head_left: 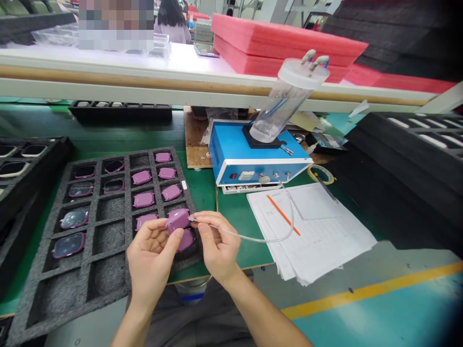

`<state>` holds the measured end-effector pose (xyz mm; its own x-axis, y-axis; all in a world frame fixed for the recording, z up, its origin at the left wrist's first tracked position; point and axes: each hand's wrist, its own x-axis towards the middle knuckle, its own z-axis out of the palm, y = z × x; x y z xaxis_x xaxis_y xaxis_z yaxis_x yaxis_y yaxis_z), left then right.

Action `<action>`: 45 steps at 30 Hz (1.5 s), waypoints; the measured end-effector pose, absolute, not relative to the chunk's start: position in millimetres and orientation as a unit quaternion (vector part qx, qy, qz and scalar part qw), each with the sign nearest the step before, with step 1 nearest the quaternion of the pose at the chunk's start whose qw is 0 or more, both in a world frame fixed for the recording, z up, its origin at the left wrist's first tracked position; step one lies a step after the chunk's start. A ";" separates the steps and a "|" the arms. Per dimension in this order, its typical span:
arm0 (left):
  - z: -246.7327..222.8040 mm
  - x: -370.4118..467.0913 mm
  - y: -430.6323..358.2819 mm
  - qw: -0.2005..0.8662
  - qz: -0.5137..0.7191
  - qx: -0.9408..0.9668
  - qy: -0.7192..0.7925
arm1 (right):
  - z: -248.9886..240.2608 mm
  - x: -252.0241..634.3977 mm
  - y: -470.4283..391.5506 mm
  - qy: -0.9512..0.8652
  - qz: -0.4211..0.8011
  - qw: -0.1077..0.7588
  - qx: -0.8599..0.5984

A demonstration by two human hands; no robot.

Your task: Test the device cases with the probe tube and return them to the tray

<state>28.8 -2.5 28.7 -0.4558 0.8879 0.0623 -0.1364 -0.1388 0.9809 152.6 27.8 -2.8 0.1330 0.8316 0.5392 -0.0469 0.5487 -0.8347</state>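
Observation:
Between the thumb and fingers of my left hand (pixel 154 248) is a purple watch case (pixel 177 220), held over the foam tray. My right hand (pixel 219 241) pinches the metal tip of a clear tube (pixel 253 239), and that tip meets the right edge of the case. The tube curves back to the front of a blue box-shaped device (pixel 253 154). Beneath and left of my hands lies the grey foam tray (pixel 108 289). More purple cases (pixel 143 199) sit in its right columns, and dark-screened ones (pixel 68 245) in its left columns.
Stacked papers (pixel 318 231) with an orange stick (pixel 284 214) lie right of my hands. A clear cylinder (pixel 277 106) stands tilted on the blue device. Tape (pixel 321 174) is beside it. Black foam trays (pixel 398 173) flank both sides. A white shelf (pixel 181 94) crosses above, carrying red foam (pixel 282 43).

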 end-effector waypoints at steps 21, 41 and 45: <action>43.6 8.4 -19.5 0.475 0.671 0.323 0.468 | 40.9 143.6 20.6 -0.682 0.345 0.536 -0.358; 43.9 -88.0 -106.6 0.274 0.743 0.221 0.569 | 54.6 56.2 39.1 -0.850 0.290 0.226 -0.378; 49.9 -100.6 -93.4 0.366 0.734 0.234 0.522 | 48.6 62.5 49.4 -0.858 0.282 0.216 -0.370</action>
<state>-100.6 -93.4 49.9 -0.6221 0.7820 -0.0391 -0.2938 -0.1868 0.9375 62.5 49.4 48.6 -0.6330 0.7568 0.1629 0.5126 0.5675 -0.6444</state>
